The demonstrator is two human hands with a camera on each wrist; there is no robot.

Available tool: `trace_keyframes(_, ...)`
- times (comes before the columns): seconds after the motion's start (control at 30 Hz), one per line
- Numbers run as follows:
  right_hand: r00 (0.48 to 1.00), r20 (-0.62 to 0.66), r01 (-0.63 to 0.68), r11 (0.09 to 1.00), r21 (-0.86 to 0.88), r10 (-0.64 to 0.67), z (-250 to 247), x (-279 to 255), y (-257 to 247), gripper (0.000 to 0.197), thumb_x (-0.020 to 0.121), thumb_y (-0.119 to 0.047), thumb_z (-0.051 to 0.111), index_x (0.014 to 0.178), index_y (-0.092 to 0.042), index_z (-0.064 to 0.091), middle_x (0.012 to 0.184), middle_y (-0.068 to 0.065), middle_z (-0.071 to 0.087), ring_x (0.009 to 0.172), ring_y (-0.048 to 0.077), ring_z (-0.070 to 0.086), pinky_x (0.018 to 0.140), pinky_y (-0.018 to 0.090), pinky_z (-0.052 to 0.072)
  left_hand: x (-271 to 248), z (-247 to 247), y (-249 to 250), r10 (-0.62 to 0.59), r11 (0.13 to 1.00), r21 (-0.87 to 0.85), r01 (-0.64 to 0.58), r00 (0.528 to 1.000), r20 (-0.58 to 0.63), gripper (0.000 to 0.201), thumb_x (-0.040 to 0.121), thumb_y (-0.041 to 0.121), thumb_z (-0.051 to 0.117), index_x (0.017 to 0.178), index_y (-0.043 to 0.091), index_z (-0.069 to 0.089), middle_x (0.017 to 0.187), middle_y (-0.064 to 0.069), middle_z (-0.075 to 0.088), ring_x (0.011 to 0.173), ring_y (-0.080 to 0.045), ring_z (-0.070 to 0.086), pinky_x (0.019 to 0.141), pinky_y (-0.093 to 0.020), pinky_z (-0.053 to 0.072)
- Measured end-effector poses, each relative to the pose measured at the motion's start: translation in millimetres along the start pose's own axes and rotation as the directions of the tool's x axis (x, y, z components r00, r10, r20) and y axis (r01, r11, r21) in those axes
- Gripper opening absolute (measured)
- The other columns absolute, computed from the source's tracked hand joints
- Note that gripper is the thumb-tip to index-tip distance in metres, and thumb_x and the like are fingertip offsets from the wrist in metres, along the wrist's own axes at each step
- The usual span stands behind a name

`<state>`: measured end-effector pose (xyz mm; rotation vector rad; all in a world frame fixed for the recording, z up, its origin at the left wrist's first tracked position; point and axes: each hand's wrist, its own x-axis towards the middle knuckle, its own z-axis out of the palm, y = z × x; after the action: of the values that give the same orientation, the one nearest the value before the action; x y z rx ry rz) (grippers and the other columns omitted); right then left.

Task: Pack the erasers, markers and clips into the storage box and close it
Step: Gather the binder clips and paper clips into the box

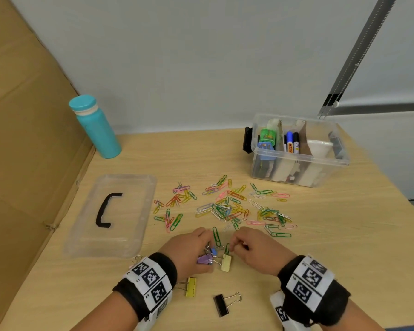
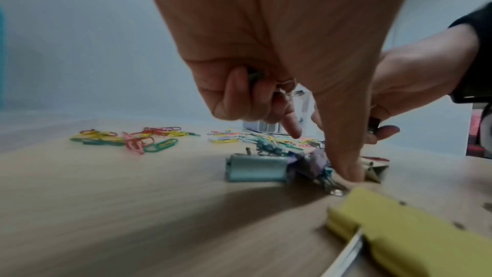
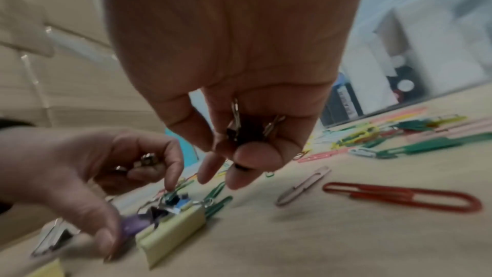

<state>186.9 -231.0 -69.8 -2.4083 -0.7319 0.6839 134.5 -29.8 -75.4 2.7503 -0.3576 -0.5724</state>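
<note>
Far beyond the fingertips: open storage box [image 1: 299, 161] holding markers [image 1: 292, 142], lid [image 1: 120, 211] off leftward. Nearer: scattered paper clips [image 1: 227, 209]. Closest: left hand [image 1: 189, 252] curled round binder clips [image 2: 285, 85], fingertip touching a purple one [image 1: 204, 259]; right hand [image 1: 256, 249] gripping a black binder clip [image 3: 245, 132].

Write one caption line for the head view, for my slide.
Both hands gather binder clips near scattered paper clips; storage box open, lid aside.

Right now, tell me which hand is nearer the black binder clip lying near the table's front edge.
Right. The right hand is up and slightly right of the black binder clip; the left hand is farther, up and left.
</note>
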Motion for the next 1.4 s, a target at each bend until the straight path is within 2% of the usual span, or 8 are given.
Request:
trace_keyframes(0.13,0.997,0.074,-0.015,0.964,-0.266,0.036,14,-1,-11,0.048,0.076,-0.054,0.064,0.108,-0.019,0.054,0.102,-0.004,0.045,0.097,0.018,0.053,0.076,0.033,0.043,-3,1,-4,-0.049,0.994,0.103,0.047,0.999,0.013,0.042,0.085,0.049,0.059,0.113,0.020,0.050,0.113,0.003,0.046,0.093,-0.023,0.057,0.074,-0.035,0.044)
trace_keyframes(0.3,0.995,0.086,-0.017,0.930,-0.368,0.052,21,4,-11,0.048,0.082,-0.047,0.060,0.113,-0.013,0.048,0.114,0.004,0.045,0.095,0.022,0.049,0.072,0.030,0.035,0,2,-3,-0.065,0.994,0.093,0.065,0.998,0.003,0.039,0.087,0.046,0.057,0.112,0.017,0.055,0.113,-0.001,0.049,0.098,-0.024,0.057,0.077,-0.034,0.043)
trace_keyframes(0.5,0.996,0.059,-0.065,0.998,0.023,0.063,-15,-8,3,0.035,0.081,-0.042,0.066,0.100,-0.015,0.053,0.086,-0.005,0.049,0.068,0.009,0.043,0.062,0.023,0.037,0,-15,-7,-0.093,0.980,-0.186,0.068,0.987,-0.130,0.021,0.086,0.043,0.057,0.098,0.025,0.057,0.096,0.009,0.054,0.087,-0.012,0.056,0.076,-0.026,0.045)
trace_keyframes(0.67,0.988,-0.129,-0.030,0.926,0.378,0.084,-95,-23,15,0.027,0.081,-0.043,0.068,0.088,-0.020,0.056,0.076,0.000,0.054,0.065,0.012,0.051,0.062,0.027,0.046,6,-28,-9,-0.161,0.924,-0.380,0.048,0.949,-0.273,0.016,0.082,0.048,0.059,0.085,0.033,0.053,0.089,0.007,0.060,0.083,-0.010,0.058,0.082,-0.034,0.052)
trace_keyframes(0.9,0.783,-0.548,0.059,0.843,0.534,0.293,-215,10,55,0.022,0.084,-0.035,0.068,0.085,-0.014,0.061,0.087,0.009,0.067,0.074,0.019,0.060,0.076,0.037,0.054,24,-37,9,-0.227,0.916,-0.393,0.085,0.916,-0.330,0.017,0.081,0.049,0.057,0.084,0.034,0.052,0.085,0.004,0.058,0.075,-0.012,0.053,0.074,-0.033,0.049)
trace_keyframes(1.1,0.755,-0.442,-0.185,0.804,0.565,0.484,-266,70,98,0.034,0.088,-0.029,0.063,0.103,0.002,0.061,0.082,0.014,0.059,0.063,0.017,0.056,0.074,0.032,0.053,34,-34,32,-0.277,0.896,-0.428,0.121,0.905,-0.324,0.020,0.081,0.051,0.056,0.085,0.032,0.053,0.085,-0.007,0.059,0.068,-0.010,0.046,0.061,-0.025,0.039)
trace_keyframes(1.23,0.765,-0.363,-0.300,0.793,0.531,0.532,-277,93,117,0.046,0.090,-0.020,0.056,0.128,0.005,0.048,0.118,0.024,0.057,0.095,0.030,0.061,0.087,0.040,0.055,37,-35,43,-0.320,0.886,-0.436,0.160,0.891,-0.323,0.022,0.080,0.053,0.055,0.085,0.031,0.053,0.079,-0.003,0.055,0.069,-0.013,0.048,0.060,-0.024,0.037)
trace_keyframes(1.4,0.803,-0.393,-0.432,0.892,0.133,0.447,-293,83,101,0.041,0.098,-0.010,0.044,0.136,0.004,0.042,0.141,0.021,0.046,0.130,0.032,0.045,0.106,0.033,0.036,42,-35,59,-0.332,0.892,-0.418,0.175,0.880,-0.340,0.013,0.086,0.041,0.059,0.088,0.029,0.053,0.069,0.008,0.040,0.061,-0.007,0.036,0.054,-0.020,0.029)
